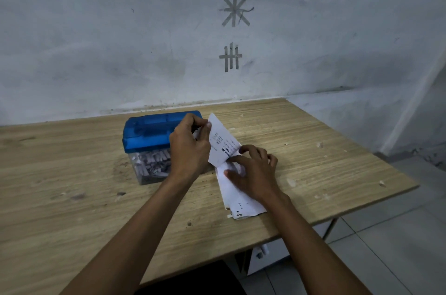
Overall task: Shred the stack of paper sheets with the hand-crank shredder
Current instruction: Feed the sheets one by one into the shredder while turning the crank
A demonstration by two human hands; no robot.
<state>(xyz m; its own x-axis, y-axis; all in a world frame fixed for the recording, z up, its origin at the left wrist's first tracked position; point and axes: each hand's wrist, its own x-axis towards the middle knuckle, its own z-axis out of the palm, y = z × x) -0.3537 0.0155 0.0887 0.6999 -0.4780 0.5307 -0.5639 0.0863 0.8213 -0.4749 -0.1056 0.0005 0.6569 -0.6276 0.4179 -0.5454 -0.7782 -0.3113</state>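
Beside shredder, left grip pinches upraised sheet, right grip flat on near-far stack

I log the shredder on the worktop, left of centre, close to the wall behind. Shreds lie in its bin, under the head. Paper stack on the worktop just right of the shredder, nearer the front edge. Top sheet tilts up between them, upper edge pinched by the left grip. Right grip rests on the stack.
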